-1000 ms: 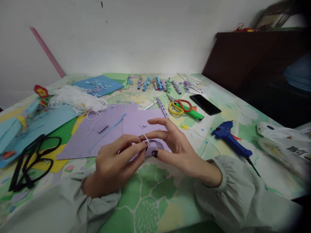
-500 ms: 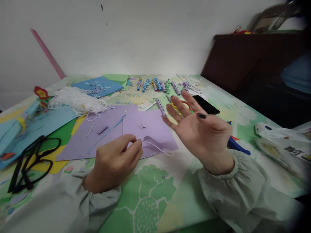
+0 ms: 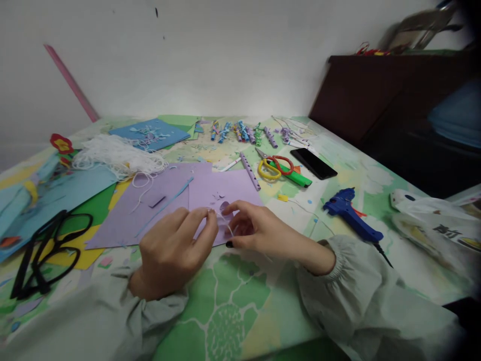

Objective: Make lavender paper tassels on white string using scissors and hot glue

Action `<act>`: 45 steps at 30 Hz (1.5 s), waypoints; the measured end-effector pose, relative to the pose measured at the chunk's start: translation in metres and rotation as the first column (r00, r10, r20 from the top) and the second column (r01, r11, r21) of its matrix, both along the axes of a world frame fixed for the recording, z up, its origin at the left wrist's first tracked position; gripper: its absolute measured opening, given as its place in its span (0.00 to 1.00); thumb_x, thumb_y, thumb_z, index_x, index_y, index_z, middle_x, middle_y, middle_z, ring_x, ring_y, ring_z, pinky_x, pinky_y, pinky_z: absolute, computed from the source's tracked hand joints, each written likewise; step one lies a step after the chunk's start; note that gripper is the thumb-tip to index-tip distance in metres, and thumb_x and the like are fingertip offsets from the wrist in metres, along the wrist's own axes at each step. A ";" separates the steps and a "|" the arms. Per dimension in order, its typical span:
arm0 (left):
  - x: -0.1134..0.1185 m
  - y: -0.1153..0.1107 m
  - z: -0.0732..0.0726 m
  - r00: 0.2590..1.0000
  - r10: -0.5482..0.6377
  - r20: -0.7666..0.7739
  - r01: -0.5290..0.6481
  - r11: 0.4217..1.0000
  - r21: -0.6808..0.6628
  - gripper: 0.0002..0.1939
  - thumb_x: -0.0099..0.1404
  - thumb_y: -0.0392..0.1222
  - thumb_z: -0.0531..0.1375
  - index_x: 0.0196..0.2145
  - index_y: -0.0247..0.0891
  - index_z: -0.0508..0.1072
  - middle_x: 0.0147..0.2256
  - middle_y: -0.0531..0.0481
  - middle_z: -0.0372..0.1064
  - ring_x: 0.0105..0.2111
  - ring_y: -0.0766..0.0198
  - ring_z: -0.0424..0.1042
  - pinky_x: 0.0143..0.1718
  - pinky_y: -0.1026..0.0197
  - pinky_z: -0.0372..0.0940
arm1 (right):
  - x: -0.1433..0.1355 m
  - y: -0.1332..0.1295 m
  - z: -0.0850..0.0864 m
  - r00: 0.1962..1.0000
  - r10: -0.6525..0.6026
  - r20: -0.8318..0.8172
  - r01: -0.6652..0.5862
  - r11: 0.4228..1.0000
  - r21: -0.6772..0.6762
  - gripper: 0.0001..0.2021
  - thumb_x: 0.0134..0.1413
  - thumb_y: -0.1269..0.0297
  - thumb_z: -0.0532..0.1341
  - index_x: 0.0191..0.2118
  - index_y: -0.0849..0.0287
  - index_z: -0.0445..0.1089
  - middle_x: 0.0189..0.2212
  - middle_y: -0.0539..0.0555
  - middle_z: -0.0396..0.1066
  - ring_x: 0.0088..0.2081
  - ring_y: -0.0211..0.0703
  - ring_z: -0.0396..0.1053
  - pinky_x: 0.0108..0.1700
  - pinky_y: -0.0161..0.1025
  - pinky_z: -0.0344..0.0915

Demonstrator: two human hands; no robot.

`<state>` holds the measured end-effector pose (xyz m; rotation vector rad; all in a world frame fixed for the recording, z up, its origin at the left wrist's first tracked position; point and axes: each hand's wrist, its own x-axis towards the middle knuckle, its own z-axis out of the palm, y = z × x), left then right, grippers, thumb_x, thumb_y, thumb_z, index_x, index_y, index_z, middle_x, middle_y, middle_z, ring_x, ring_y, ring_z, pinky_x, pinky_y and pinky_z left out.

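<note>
Pinching a white cord (image 3: 228,228) between thumb and forefinger, the left hand (image 3: 175,250) is poised above the near edge of the purple paper (image 3: 203,188), its other fingers folded in. The cord runs from that pinch across the small gap to the right hand (image 3: 261,229), whose thumb and forefinger stand apart while the remaining fingers curl inward; whether these grip the cord, I cannot tell. Behind the hands, a thin blue strip (image 3: 182,189) lies slantwise on the purple paper, and a holed purple tube (image 3: 250,171) lies by its right edge. Further right, scissors (image 3: 266,157) with one yellow and one red loop rest against a green cutter (image 3: 301,179), near a black phone (image 3: 313,163). A blue glue gun (image 3: 353,220) lies beyond the right hand, with a plastic bag (image 3: 436,230) at the far right of the table (image 3: 225,286). To the left sit a tangled heap of white yarn (image 3: 116,158) and a pair of black glasses (image 3: 43,286). Small coloured tubes (image 3: 243,131) are lined up toward the back.
</note>
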<state>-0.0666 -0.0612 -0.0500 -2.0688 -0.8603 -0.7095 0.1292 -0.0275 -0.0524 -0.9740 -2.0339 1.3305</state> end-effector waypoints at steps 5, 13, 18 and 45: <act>0.004 -0.003 0.003 0.999 0.031 -0.021 -0.030 0.999 0.025 0.09 0.54 0.31 0.67 0.34 0.33 0.73 0.24 0.48 0.72 0.21 0.59 0.66 0.17 0.57 0.59 | 0.005 0.002 0.010 0.988 0.008 -0.157 -0.051 0.960 -0.276 0.20 0.53 0.72 0.59 0.53 0.56 0.59 0.23 0.43 0.66 0.23 0.32 0.60 0.24 0.30 0.56; 0.003 -0.002 0.006 0.999 -0.033 0.003 0.032 0.996 0.085 0.11 0.51 0.30 0.69 0.33 0.30 0.74 0.21 0.48 0.70 0.20 0.61 0.63 0.16 0.57 0.58 | 0.007 0.006 0.013 0.974 0.014 -0.224 -0.081 0.952 -0.294 0.16 0.58 0.54 0.59 0.41 0.64 0.71 0.17 0.42 0.55 0.20 0.31 0.50 0.23 0.33 0.45; 0.008 -0.003 0.006 0.999 -0.028 -0.040 0.030 0.999 0.044 0.05 0.53 0.29 0.67 0.29 0.32 0.75 0.22 0.50 0.71 0.20 0.60 0.65 0.16 0.58 0.56 | 0.010 0.006 0.011 0.960 0.020 -0.280 -0.124 0.925 -0.358 0.22 0.61 0.48 0.55 0.45 0.64 0.71 0.14 0.40 0.48 0.18 0.30 0.44 0.22 0.34 0.41; 0.008 0.003 -0.026 0.997 -0.058 0.045 0.072 0.886 -0.458 0.08 0.65 0.31 0.56 0.30 0.32 0.74 0.28 0.46 0.71 0.27 0.58 0.70 0.23 0.58 0.63 | -0.003 -0.006 -0.002 0.894 -0.144 0.425 -0.150 0.795 0.587 0.06 0.51 0.72 0.61 0.37 0.61 0.72 0.39 0.57 0.70 0.45 0.49 0.60 0.44 0.42 0.56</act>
